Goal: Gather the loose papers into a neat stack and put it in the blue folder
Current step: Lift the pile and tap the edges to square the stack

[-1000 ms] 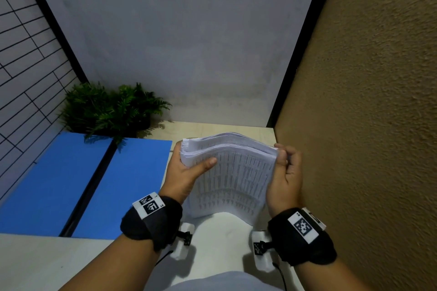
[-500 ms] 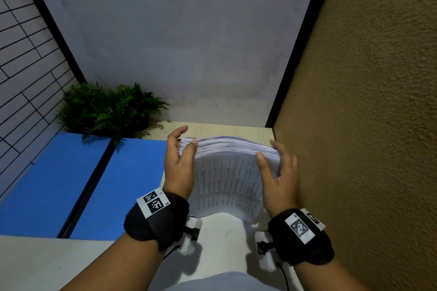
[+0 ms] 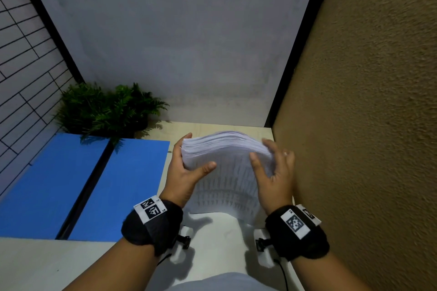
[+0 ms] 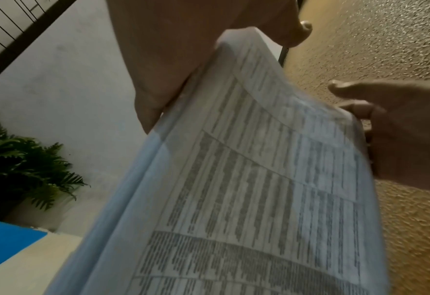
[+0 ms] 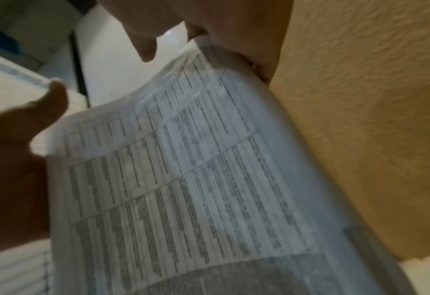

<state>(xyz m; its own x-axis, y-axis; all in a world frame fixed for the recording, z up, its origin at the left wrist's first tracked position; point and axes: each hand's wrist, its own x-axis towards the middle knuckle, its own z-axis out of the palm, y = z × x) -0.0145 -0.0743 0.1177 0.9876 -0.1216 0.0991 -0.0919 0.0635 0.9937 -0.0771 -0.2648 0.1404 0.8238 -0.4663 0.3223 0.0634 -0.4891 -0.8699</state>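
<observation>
While left hand grips one paper stack, right hand touches it, fingers relaxed.

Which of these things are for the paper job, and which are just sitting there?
For the job:
- stack of papers, held upright over the table
- blue folder, lying open to the left
- left hand, gripping the stack's left edge
- right hand, fingers loose at the right edge

Just sitting there:
- green plant in the back corner
- table
</observation>
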